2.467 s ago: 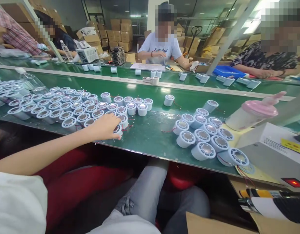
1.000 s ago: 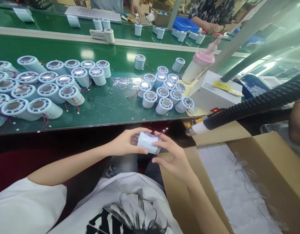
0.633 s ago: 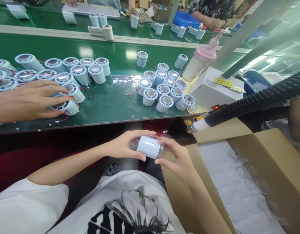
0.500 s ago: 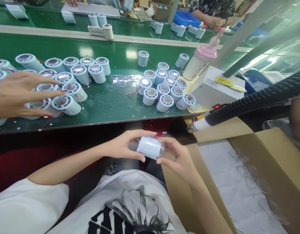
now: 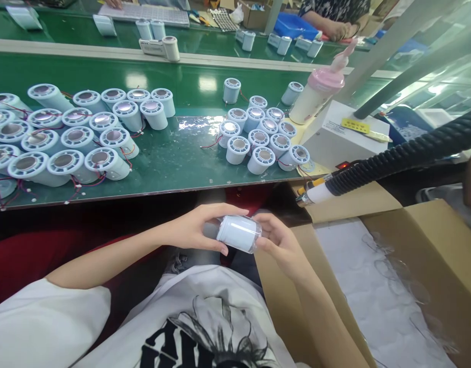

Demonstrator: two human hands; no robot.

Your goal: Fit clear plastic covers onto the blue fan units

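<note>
A light-blue cylinder (image 5: 236,232) in a clear plastic sleeve lies on its side between my hands, above my lap. My left hand (image 5: 197,225) closes round its left end, thumb below and fingers above. At the opposite end my right hand (image 5: 279,239) grips the clear sleeve (image 5: 257,237) with thumb and curled fingers. On the green bench (image 5: 170,163) beyond stand similar cylinders with slotted ring tops and thin red wires, one group (image 5: 65,135) at left and a smaller group (image 5: 260,135) in the middle.
Right of my lap, an open cardboard box (image 5: 430,255) holds white sheeting and clear plastic rings. A black corrugated hose (image 5: 404,156) with a white nozzle (image 5: 319,194) reaches over it. A pink-lidded bottle (image 5: 315,94) stands beside a white device (image 5: 340,133). Co-workers' hands (image 5: 340,31) show across the bench.
Another person's hand has left the cylinder group at left. My right fingers have curled in against the sleeve's end, and the red wires above the held cylinder no longer show.
</note>
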